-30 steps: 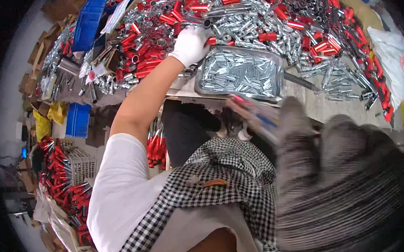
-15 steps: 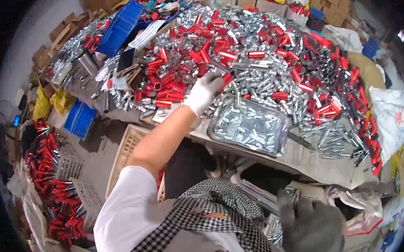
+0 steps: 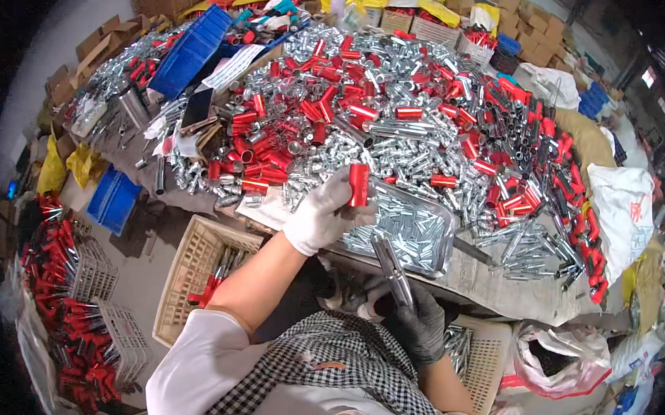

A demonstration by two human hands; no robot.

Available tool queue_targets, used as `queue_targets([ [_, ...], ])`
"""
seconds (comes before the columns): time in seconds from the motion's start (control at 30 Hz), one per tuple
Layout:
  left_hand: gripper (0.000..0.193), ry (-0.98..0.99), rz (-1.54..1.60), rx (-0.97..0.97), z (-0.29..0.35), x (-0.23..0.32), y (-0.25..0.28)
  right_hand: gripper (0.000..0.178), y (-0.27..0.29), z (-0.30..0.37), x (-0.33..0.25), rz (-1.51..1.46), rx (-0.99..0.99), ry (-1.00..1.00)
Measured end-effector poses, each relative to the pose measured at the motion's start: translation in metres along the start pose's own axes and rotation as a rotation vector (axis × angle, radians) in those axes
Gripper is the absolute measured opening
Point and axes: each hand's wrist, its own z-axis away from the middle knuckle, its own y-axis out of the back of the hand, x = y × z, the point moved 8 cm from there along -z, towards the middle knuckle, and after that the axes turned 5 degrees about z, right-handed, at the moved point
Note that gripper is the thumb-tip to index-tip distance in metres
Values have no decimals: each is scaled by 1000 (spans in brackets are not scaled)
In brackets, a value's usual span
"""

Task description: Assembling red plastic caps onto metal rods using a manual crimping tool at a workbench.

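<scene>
My left hand (image 3: 321, 214), in a white glove, pinches a short red metal tube (image 3: 359, 185) upright, just above the near edge of the heaped table. My right hand (image 3: 421, 326), in a dark grey glove, is closed round the lower end of a long shiny silver metal shaft (image 3: 392, 270). The shaft tilts up and leftward, its upper end a little below the red tube and apart from it. Behind both hands lies a clear-lined metal tray (image 3: 444, 250) of small silver pins. Past it spreads a heap of silver fittings (image 3: 398, 146) mixed with red tubes.
A beige plastic basket (image 3: 179, 274) with red-handled parts stands below left; another basket (image 3: 489, 365) with silver shafts is below right. A blue bin (image 3: 193, 51) rests on the heap at left. White sack (image 3: 617, 220) at far right; red-handled tools (image 3: 92, 337) pile on the left floor.
My left hand has drawn back from the heap toward me, bringing a red tube. My right hand has moved left and inward, now showing a silver shaft in its grip.
</scene>
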Motion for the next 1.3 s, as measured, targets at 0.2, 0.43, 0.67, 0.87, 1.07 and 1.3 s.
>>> queue_targets([
  [0.2,53,26,-5,43,11,2,-15,60,-4,0,-13,-1,16,76],
  [0.43,50,-53,-29,108,17,7,-32,59,-6,-2,3,-4,59,48],
  [0.67,24,230,-655,112,28,16,-6,49,2,-1,-23,-83,103,13],
  [0.87,33,53,-800,173,29,20,-16,58,-7,2,4,207,-17,-23],
  [1.07,36,-121,-746,212,26,14,-19,58,-36,-8,-10,-40,-9,-107],
  [1.3,48,-41,-567,95,42,-15,-43,62,-47,-16,-20,-382,67,-55],
])
